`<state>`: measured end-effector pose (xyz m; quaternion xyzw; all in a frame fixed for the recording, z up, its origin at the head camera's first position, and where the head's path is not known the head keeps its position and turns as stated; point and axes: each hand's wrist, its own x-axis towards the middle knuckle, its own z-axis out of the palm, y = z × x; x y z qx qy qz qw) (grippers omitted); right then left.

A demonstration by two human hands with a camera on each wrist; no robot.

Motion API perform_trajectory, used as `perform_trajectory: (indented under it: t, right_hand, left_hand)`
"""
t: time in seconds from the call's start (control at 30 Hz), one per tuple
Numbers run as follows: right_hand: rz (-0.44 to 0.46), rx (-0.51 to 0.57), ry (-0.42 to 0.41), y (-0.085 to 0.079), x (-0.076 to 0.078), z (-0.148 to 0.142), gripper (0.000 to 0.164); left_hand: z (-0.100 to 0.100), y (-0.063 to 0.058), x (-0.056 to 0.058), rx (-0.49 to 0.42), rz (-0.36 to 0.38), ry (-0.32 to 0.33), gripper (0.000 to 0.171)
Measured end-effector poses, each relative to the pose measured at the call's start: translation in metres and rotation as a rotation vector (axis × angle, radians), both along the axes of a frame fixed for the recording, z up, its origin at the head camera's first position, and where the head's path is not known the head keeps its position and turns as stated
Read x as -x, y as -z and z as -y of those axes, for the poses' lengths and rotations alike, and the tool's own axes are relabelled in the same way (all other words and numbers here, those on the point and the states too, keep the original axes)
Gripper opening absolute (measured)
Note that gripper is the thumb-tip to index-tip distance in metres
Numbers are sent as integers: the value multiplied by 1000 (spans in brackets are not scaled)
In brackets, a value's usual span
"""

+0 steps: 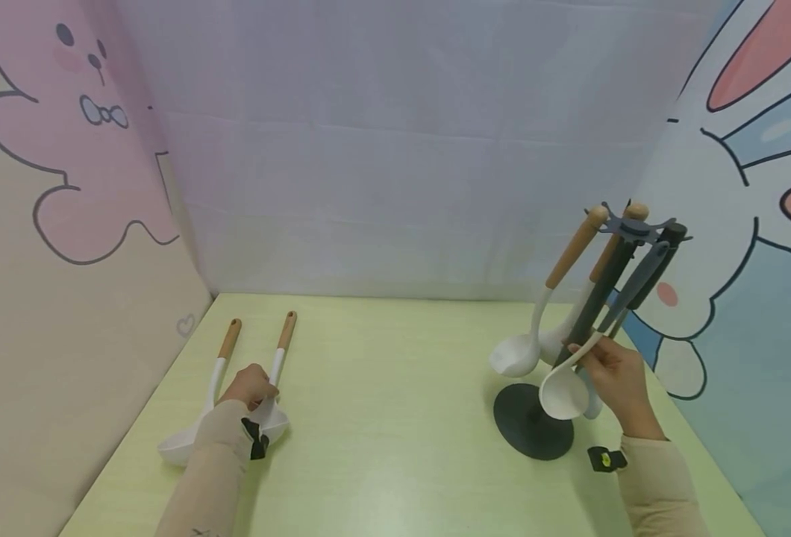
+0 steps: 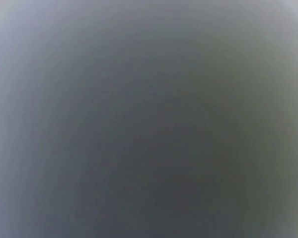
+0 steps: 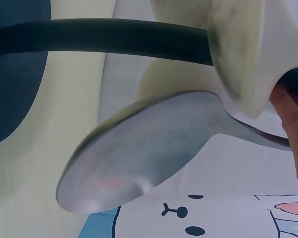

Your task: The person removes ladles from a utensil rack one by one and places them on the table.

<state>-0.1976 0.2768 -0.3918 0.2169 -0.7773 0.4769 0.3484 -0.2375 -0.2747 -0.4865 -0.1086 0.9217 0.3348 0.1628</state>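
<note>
Between the left hand [image 1: 251,385] and the right hand [image 1: 613,377], a broad stretch of table [image 1: 395,418] is left for moving. Its back edge is met beyond both hands by the cloth [image 1: 422,149]; its left edge is passed outward of the left hand, and its right edge is neared by the right.

The dark stand [image 1: 600,298] is gripped at the pole by the right hand, its round base seen below and inward of the fingers, its hooked top above them. A wood-handled ladle [image 1: 516,354] is hung inward of that hand, and a grey-handled ladle [image 1: 563,394] is hung directly before its fingers. Beside them, a shiny grey spoon [image 3: 144,153] is shown. The outer ladle [image 1: 179,446] is laid outward of the left hand, partly covered by the sleeve. The left wrist view being only grey blur, the inner ladle [image 1: 274,424], white with a wooden handle, appears to be pinched at its shaft by the left hand.

The table is coloured pale yellow-green; the cloth, lilac and lightly creased, is flanked by cartoon-printed walls. Around each wrist a small black strap is worn.
</note>
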Motion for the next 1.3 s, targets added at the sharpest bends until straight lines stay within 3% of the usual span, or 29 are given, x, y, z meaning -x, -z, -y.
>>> perform_trajectory:
  t: [0.23,0.5,0.8,1.07,1.3]
  right_hand:
    - [17,43,-48,19,16,-18,27]
    - [24,43,-54,11,11,-13,23]
    - [41,177,-263,17,18,-24,32]
    - [105,26,-114,12,15,-30,27]
    - [182,-32,-76,9,14,-37,18]
  left_hand:
    - [-2,-1,0,18,-6,7,24]
    - [-1,-1,0,16,-11,15,21]
    - [-2,-2,-1,27,-20,11,16]
    - [-3,-3,-3,23,-23,8,16]
    - [-3,-1,-3,0,-38,14,14]
